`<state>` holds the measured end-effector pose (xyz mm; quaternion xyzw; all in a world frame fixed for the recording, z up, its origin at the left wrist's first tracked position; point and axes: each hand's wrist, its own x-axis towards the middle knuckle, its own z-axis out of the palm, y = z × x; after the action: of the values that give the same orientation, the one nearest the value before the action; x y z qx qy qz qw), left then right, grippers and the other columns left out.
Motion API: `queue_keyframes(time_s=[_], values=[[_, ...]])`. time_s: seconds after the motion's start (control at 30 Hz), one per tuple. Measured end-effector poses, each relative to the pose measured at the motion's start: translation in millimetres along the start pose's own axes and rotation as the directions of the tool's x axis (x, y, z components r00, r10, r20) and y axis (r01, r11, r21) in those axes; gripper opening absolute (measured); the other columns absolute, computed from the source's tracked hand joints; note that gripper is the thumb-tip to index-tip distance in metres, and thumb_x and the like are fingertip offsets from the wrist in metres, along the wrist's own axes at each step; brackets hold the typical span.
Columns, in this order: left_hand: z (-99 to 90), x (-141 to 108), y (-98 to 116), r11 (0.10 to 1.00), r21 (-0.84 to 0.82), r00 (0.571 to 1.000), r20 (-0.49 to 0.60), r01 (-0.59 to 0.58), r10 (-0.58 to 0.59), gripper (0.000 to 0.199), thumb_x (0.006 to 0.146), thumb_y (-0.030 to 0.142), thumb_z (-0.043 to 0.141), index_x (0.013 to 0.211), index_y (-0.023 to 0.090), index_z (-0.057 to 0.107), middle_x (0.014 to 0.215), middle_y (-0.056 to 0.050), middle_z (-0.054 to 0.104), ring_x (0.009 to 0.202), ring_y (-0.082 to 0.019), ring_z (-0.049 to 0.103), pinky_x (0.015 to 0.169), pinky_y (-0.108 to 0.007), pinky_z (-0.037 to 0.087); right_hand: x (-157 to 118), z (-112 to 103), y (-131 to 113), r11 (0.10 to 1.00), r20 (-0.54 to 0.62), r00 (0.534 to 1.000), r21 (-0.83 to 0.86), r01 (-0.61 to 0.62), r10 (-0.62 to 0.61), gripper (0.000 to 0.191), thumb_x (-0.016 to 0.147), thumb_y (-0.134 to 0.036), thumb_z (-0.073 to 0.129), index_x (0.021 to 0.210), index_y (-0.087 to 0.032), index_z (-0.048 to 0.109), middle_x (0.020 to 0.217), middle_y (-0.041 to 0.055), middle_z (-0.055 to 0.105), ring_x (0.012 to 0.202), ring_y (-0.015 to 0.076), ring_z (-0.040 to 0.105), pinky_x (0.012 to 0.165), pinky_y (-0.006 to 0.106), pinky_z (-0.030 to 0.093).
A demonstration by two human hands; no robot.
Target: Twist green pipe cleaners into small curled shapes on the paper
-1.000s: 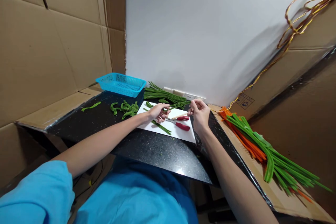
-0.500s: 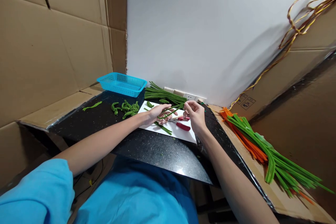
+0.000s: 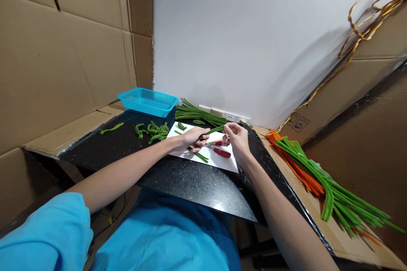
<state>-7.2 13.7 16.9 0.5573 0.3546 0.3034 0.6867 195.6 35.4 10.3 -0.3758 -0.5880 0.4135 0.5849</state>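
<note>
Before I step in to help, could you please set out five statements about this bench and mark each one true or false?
1. A fuzzy green strip runs between the left hand and the right hand. True.
2. The red-handled metal tool is in the right hand. False: it lies on the flat white sheet.
3. The light-blue perforated plastic basket stands beyond the sheet, to its left. True.
4. The curled green fuzzy pieces in a cluster are inside the basket. False: they lie on the speckled black tabletop.
5. Long orange strips lie with bright green ones on brown cardboard at the right. True.
</note>
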Motion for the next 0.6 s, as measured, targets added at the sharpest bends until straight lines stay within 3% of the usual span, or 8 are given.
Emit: queue_keyframes(time_s=[0.4,0.6], values=[[2.0,0,7,0.997,-0.03,0.997,0.005,0.071,-0.071,0.043,0.107,0.04,0.033,0.067,0.023,0.033,0.046,0.005,0.034,0.032,-0.011,0.029,0.033,-0.022,0.029,8,-12,6,0.999,-0.087,0.996,0.038,-0.002,0.005,0.038,0.07,-0.048,0.086,0.079,-0.019,0.063,0.065,-0.0042,0.057,0.039,0.0095,0.052,0.034,0.025,0.046],[-2.5,2,4,0.993,-0.083,0.996,0.031,0.083,-0.08,0.039,0.105,0.041,0.039,0.071,0.023,0.035,0.049,0.004,0.037,0.034,-0.011,0.034,0.034,-0.021,0.03,9,-14,2,0.998,-0.104,0.994,0.039,0.043,-0.039,0.038,0.072,-0.05,0.085,0.081,-0.02,0.062,0.07,-0.0047,0.057,0.042,0.0087,0.052,0.036,0.025,0.048]])
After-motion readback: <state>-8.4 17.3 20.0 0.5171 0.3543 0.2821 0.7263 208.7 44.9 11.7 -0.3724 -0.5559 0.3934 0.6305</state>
